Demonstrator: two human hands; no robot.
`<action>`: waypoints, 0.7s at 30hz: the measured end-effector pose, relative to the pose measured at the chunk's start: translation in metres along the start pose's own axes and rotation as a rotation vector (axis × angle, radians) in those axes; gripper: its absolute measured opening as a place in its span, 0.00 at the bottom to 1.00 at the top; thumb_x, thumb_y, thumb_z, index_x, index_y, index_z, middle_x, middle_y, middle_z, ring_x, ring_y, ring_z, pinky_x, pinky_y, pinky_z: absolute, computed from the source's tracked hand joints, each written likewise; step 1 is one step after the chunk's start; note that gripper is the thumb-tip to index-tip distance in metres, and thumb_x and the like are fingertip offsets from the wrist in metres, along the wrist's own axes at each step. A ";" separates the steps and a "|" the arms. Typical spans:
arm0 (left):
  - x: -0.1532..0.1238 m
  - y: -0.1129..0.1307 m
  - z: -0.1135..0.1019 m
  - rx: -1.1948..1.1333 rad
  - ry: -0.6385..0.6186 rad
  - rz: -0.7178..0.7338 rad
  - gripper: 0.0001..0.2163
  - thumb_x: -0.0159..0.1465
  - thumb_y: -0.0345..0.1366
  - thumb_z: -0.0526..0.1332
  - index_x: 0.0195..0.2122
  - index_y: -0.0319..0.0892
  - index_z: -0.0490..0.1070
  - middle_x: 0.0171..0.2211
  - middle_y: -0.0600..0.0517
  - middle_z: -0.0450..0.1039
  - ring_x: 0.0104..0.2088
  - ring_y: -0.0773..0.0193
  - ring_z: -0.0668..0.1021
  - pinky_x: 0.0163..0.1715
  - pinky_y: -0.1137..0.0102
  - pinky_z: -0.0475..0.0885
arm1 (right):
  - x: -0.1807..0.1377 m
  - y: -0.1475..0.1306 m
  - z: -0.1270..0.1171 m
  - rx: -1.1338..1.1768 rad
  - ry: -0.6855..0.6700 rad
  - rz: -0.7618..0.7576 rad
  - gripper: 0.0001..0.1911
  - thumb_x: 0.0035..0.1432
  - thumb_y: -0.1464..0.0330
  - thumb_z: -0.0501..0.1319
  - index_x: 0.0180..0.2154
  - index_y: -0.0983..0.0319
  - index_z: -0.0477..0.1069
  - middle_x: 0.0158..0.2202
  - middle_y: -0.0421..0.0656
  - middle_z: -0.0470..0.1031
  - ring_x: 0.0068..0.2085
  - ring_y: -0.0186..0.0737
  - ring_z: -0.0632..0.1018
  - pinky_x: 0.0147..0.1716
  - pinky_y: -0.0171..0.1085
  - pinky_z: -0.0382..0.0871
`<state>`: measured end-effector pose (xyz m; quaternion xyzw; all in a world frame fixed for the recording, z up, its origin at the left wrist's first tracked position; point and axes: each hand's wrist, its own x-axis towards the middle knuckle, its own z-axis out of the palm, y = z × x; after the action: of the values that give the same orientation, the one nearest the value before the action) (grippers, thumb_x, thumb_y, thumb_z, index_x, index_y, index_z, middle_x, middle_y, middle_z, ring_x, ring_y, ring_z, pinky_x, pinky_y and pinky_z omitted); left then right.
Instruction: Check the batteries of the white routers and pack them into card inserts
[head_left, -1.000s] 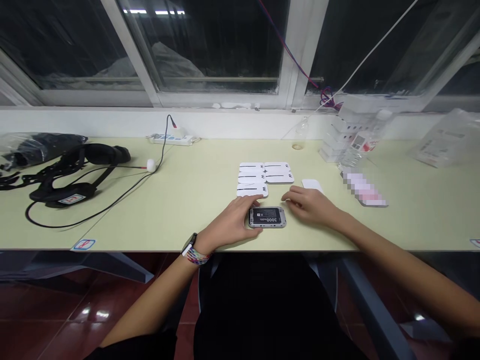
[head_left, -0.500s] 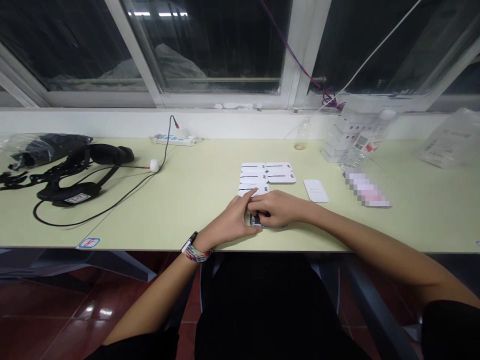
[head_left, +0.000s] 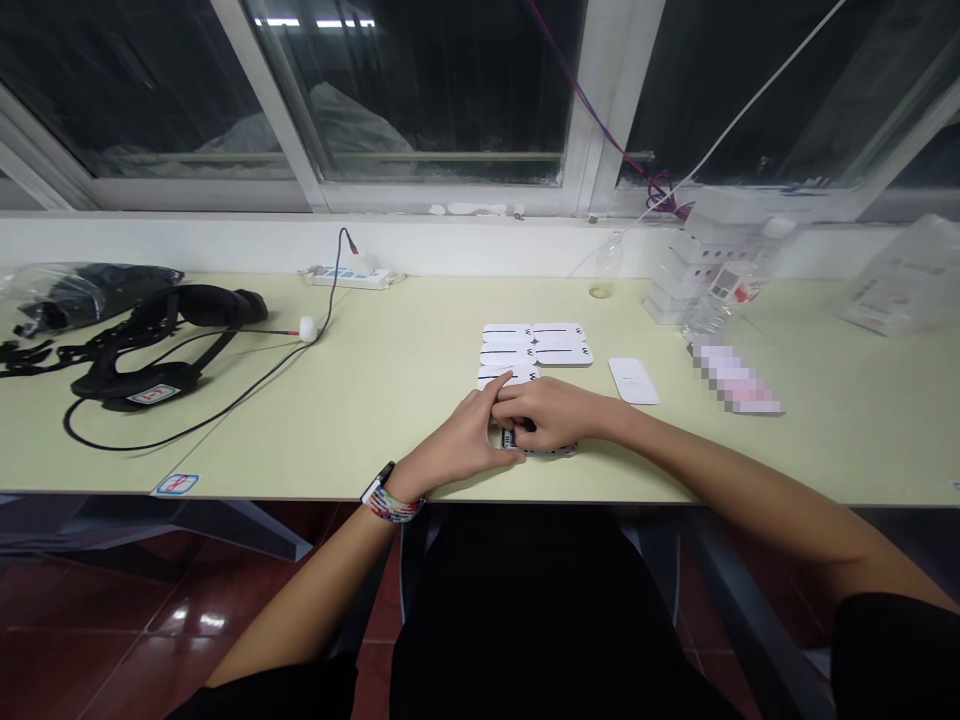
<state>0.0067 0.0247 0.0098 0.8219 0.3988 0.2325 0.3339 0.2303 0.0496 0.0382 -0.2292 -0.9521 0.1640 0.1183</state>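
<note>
1. One device (head_left: pixel 508 440) lies flat on the tabletop (head_left: pixel 375 400) near its front edge, mostly hidden beneath the hands.
2. Five white panels (head_left: pixel 507 353), each with a black line and a W-like mark, lie just beyond it: two columns, three left and two right (the nearest left one is partly covered by fingers).
3. One plain white panel (head_left: pixel 633 381) lies apart, to the right.
4. Elsewhere there are one black headset (head_left: pixel 202 306), one power strip (head_left: pixel 349 279) and two clear bottles, the larger one labelled (head_left: pixel 739 280).
5. The left hand (head_left: pixel 466 437) makes a wide C around the device's left end, thumb along the near side, index finger pointing away; how firmly it holds, I cannot tell. Its wrist wears one watch (head_left: pixel 379 482) and a beaded band (head_left: pixel 394 507).
6. The right hand (head_left: pixel 551 412) bends over the device from the right, fingers curled; whether it grips anything is hidden. Both forearms angle inward.
</note>
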 end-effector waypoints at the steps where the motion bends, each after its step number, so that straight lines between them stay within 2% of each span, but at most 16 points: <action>1: 0.000 0.000 0.000 -0.001 0.001 0.004 0.54 0.61 0.44 0.78 0.82 0.56 0.47 0.70 0.40 0.68 0.72 0.36 0.69 0.66 0.45 0.72 | 0.000 -0.001 -0.001 0.000 0.000 0.002 0.07 0.56 0.76 0.59 0.31 0.59 0.62 0.35 0.40 0.71 0.31 0.35 0.66 0.31 0.37 0.55; 12: 0.002 -0.005 0.001 -0.029 0.001 0.027 0.56 0.61 0.46 0.78 0.82 0.56 0.43 0.74 0.40 0.63 0.74 0.36 0.67 0.68 0.44 0.71 | 0.001 -0.002 -0.005 0.047 0.038 0.013 0.10 0.52 0.75 0.59 0.29 0.58 0.59 0.33 0.38 0.69 0.31 0.36 0.66 0.31 0.38 0.55; 14: 0.003 -0.007 0.002 -0.040 0.006 0.048 0.53 0.60 0.45 0.78 0.80 0.55 0.48 0.72 0.40 0.65 0.72 0.37 0.69 0.68 0.44 0.71 | 0.001 -0.001 -0.008 0.067 0.083 -0.010 0.10 0.51 0.76 0.59 0.29 0.57 0.58 0.32 0.38 0.69 0.32 0.36 0.67 0.32 0.37 0.55; 18: 0.004 -0.005 0.001 -0.030 0.007 0.070 0.35 0.61 0.43 0.76 0.67 0.51 0.65 0.64 0.43 0.71 0.65 0.41 0.75 0.64 0.46 0.75 | 0.000 -0.001 -0.013 0.064 0.173 -0.066 0.08 0.54 0.76 0.58 0.34 0.58 0.67 0.39 0.40 0.76 0.35 0.37 0.71 0.33 0.37 0.59; 21: 0.003 0.000 0.000 -0.036 -0.003 0.056 0.37 0.62 0.42 0.76 0.69 0.51 0.63 0.62 0.44 0.72 0.63 0.42 0.76 0.61 0.47 0.76 | -0.006 -0.005 -0.011 -0.023 0.209 -0.038 0.08 0.60 0.74 0.61 0.40 0.58 0.76 0.47 0.43 0.80 0.37 0.38 0.75 0.34 0.37 0.60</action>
<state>0.0085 0.0275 0.0102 0.8269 0.3710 0.2477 0.3425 0.2371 0.0456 0.0489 -0.2283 -0.9406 0.1260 0.2173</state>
